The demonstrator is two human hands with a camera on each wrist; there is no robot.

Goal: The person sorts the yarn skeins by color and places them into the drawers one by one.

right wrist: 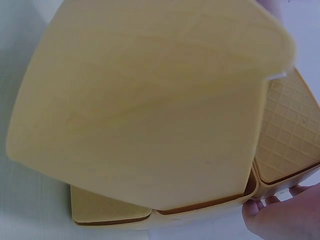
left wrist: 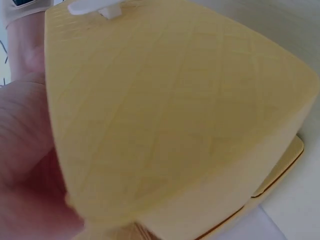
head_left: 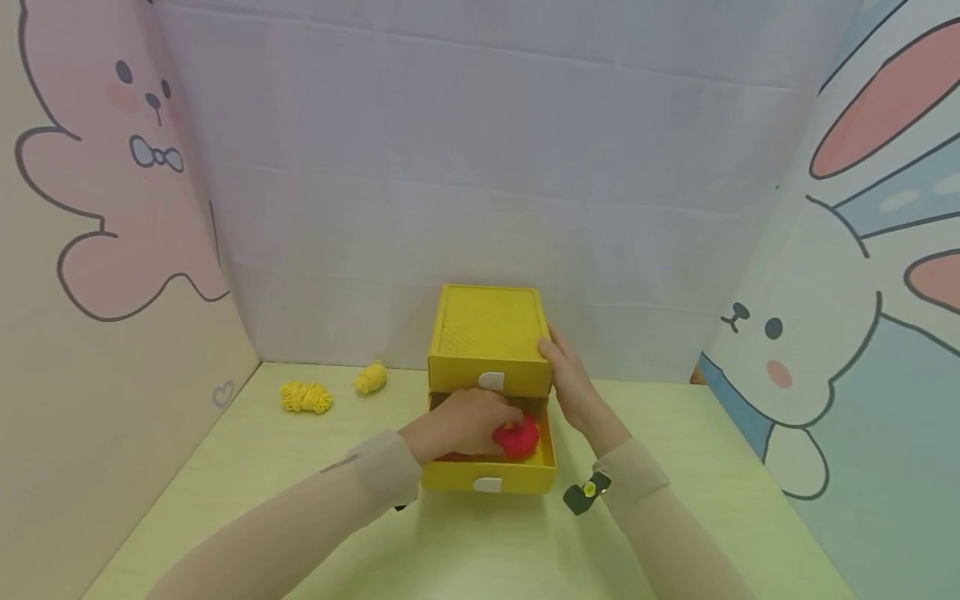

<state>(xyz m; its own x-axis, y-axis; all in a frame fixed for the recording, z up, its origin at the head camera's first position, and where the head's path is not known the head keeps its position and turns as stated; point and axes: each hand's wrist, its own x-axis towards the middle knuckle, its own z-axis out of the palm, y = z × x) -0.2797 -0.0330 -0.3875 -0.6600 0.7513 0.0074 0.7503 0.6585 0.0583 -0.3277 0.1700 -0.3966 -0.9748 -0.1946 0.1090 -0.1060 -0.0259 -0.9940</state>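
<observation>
A yellow drawer cabinet (head_left: 491, 323) stands on the table with its lower drawer (head_left: 517, 479) pulled out and the upper one closed. My left hand (head_left: 467, 421) reaches into the lower drawer from the left, fingers bent down onto a bright red soft-looking bundle (head_left: 519, 440). Part of that bundle is covered by the fingers. At the cabinet's upper right corner, my right hand (head_left: 573, 387) holds on, thumb over the top edge and fingers along the side. The left wrist view has the waffle-patterned drawer front (left wrist: 170, 110) close up, with the left palm (left wrist: 22, 135) behind it.
Left of the cabinet lie a bundle of yellow cord (head_left: 305, 397) and a smaller yellow lump (head_left: 371, 377). White tabs (head_left: 487, 484) stick out from the drawer fronts. A pale cloth wall (head_left: 480, 167) rises behind, and cartoon-printed panels (head_left: 817, 375) flank the table.
</observation>
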